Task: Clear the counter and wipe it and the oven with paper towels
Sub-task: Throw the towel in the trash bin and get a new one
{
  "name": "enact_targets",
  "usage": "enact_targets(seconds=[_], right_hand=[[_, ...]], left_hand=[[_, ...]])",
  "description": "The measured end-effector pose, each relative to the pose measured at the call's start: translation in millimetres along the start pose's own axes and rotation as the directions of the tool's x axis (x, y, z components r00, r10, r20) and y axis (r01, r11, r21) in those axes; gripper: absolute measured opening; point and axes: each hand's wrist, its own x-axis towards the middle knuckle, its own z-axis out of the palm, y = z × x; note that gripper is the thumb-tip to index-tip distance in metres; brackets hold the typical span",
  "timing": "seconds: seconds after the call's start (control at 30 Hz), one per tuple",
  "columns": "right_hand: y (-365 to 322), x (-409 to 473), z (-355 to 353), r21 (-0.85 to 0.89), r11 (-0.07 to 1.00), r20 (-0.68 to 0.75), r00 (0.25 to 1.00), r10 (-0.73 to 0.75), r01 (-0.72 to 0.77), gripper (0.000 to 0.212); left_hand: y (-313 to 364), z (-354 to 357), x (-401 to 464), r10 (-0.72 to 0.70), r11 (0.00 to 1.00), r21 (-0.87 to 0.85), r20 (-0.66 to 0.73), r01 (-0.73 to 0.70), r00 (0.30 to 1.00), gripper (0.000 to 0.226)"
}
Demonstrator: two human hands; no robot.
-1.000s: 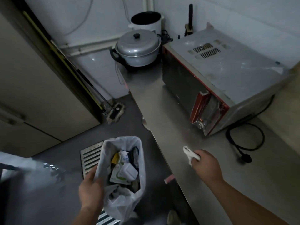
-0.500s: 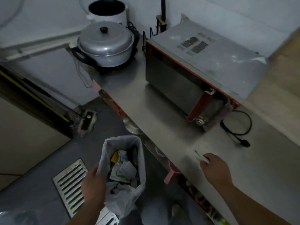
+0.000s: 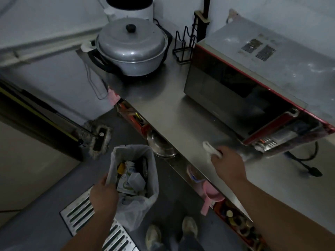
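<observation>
Mostly cleared, the worktop point(image 3: 174, 113) gets wiped: right hand point(image 3: 228, 164) pinches a paper towel point(image 3: 210, 149), left hand point(image 3: 103, 195) grips the trash bag point(image 3: 134, 180); oven point(image 3: 253, 84) beyond remains dusty.

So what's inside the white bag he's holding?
The white bag, held open by the left hand, shows crumpled wrappers and small cartons near its top; anything deeper is covered.
</observation>
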Motion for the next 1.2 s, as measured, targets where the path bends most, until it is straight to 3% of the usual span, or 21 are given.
enact_targets(seconds=[0.1, 0.2, 0.37, 0.5, 0.63, 0.8, 0.97, 1.1, 1.2], right_hand=[[-24, 42, 15, -0.050, 0.997, -0.029, 0.998, -0.064, 0.063, 0.021], [-41, 89, 28, -0.094, 0.991, -0.048, 0.994, -0.100, 0.095, 0.020], [-64, 173, 55, -0.090, 0.993, -0.107, 0.991, -0.084, 0.074, 0.026], [-75, 236, 78, -0.094, 0.993, -0.111, 0.990, -0.082, 0.072, 0.044], [-84, 284, 102, -0.162, 0.982, -0.114, 0.987, -0.116, 0.097, 0.040], [-96, 304, 139, -0.237, 0.950, -0.016, 0.977, -0.211, 0.202, 0.032], [-114, 260, 158, -0.269, 0.891, 0.039, 0.929, -0.369, 0.365, 0.037], [-126, 204, 160, -0.104, 0.830, 0.241, 0.824, -0.513, 0.548, 0.035], [-138, 192, 146, 0.129, 0.868, 0.413, 0.770, -0.486, 0.479, 0.024]], left_hand=[[7, 13, 18, -0.030, 0.994, -0.109, -0.020, 0.027, 0.999, 0.030], [15, 33, 38, -0.044, 0.978, -0.207, -0.031, 0.037, 0.999, 0.035], [33, 71, 70, -0.034, 0.942, -0.336, -0.015, 0.027, 0.999, 0.037], [35, 100, 91, -0.116, 0.893, -0.441, -0.027, 0.092, 0.993, 0.036], [32, 123, 107, -0.114, 0.905, -0.416, -0.025, 0.093, 0.993, 0.032], [43, 153, 121, -0.145, 0.881, -0.459, -0.032, 0.114, 0.989, 0.037], [62, 169, 123, -0.130, 0.843, -0.526, 0.005, 0.113, 0.991, 0.041], [86, 169, 113, -0.102, 0.828, -0.551, 0.031, 0.102, 0.994, 0.045], [91, 159, 112, -0.072, 0.859, -0.507, 0.017, 0.070, 0.997, 0.046]])
